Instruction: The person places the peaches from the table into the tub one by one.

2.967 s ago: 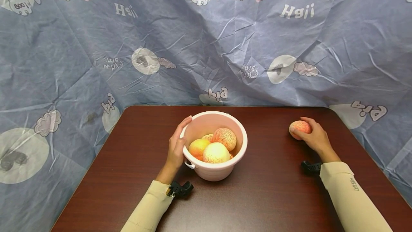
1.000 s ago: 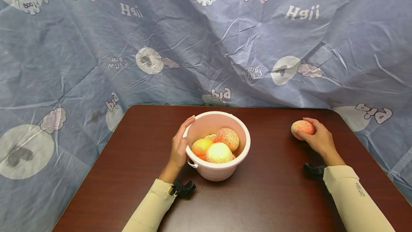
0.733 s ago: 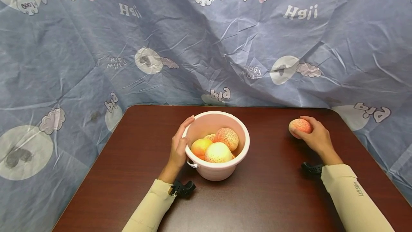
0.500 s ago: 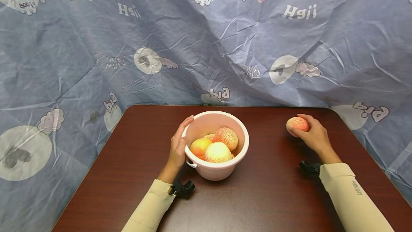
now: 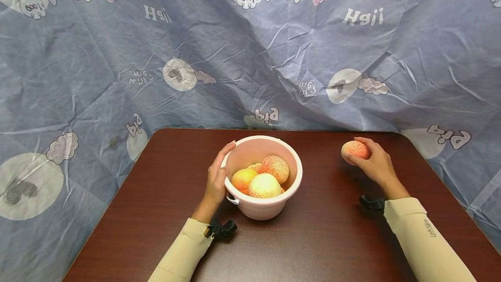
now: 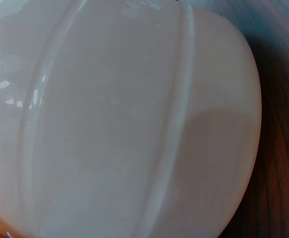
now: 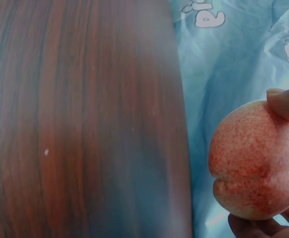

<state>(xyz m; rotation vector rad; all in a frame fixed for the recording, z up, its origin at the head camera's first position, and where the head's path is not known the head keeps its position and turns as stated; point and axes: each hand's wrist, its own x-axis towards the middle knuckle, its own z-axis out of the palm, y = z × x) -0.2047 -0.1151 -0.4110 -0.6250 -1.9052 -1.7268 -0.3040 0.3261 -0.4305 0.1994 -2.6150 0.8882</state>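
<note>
In the head view, my left hand (image 5: 215,180) holds the left side of a pale pink bucket (image 5: 263,211), its fingers along the outside and its thumb at the rim. Inside are several peaches, among them a pale speckled one (image 5: 265,186), a yellow-orange one (image 5: 242,179) and a redder one (image 5: 275,169). The left wrist view is filled by the ribbed bucket wall (image 6: 105,119). To the right, my right hand (image 5: 379,163) grips a red-speckled peach (image 5: 355,149) between thumb and fingers. The right wrist view shows this peach (image 7: 256,161) with its crease.
A dark red-brown wooden table (image 5: 156,212) lies under the bucket. Behind it hangs a wrinkled blue cloth (image 5: 235,55) printed with cartoon pigs. A small white handle end (image 5: 232,199) sticks out at the bucket's left. Black straps with mounts (image 5: 221,229) sit at both wrists.
My right hand has moved left and slightly away from me with the peach, most clearly over the last half second. The left hand and the bucket stay in place.
</note>
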